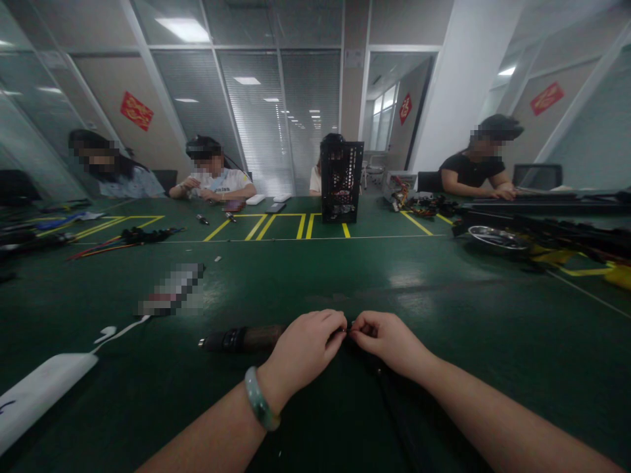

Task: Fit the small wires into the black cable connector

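My left hand [305, 348] and my right hand [389, 341] meet low over the green table [315, 282], fingertips nearly touching. Both are closed in a pinch on a small dark thing between them that I cannot make out. A dark cable or strap [394, 407] runs from under the hands toward me. A green bangle [259, 397] sits on my left wrist. Just left of my left hand lies a dark screwdriver-like tool [239, 338] on its side.
A black computer case [341, 182] stands upright at mid-table. A metal bowl [495, 238] and cable bundles [566, 240] lie right; more wires [133, 238] left. A white object [42, 387] sits near left. Several people sit along the far side.
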Available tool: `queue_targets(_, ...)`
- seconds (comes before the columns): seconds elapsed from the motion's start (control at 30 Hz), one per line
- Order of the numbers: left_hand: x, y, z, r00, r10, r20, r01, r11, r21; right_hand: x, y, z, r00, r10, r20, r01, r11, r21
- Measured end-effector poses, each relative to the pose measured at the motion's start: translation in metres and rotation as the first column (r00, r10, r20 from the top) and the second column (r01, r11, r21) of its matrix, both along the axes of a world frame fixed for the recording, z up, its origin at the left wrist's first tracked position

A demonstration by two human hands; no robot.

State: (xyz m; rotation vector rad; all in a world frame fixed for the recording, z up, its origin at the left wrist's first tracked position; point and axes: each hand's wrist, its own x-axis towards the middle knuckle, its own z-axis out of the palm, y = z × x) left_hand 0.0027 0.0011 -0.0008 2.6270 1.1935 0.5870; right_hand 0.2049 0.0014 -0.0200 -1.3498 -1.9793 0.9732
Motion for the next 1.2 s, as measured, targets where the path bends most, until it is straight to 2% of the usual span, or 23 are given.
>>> queue_targets(0.33,-0.0003,0.0006,-0.0043,0.999,0.027,-0.031,-0.026,1.0,0.008,-0.0003,0.0006,-0.0015,1.0,-0.008,-0.013,0.008,1.0,0.0)
queue_targets(0.7,0.0012,-0.0001,-0.0027,0.999,0.019,-0.037,-0.018,0.999,0.028,0.0001,0.0002,-0.0029,0.998,-0.016,0.067,0.012,0.998,0.06)
queue_targets(0.9,0.0001,-0.0003,-0.0014,0.999,-0.013,-0.043,0.014,1.0,0.02,-0.0005,-0.0005,0.0018,0.997,-0.017,0.073,0.014,0.999,0.039)
queue_targets(1.2,-0.0009,0.0015,-0.0061,1.0,0.021,-0.023,-0.02,1.0,0.015,-0.0002,0.0,0.0015,0.999,-0.012,0.032,0.012,1.0,0.01)
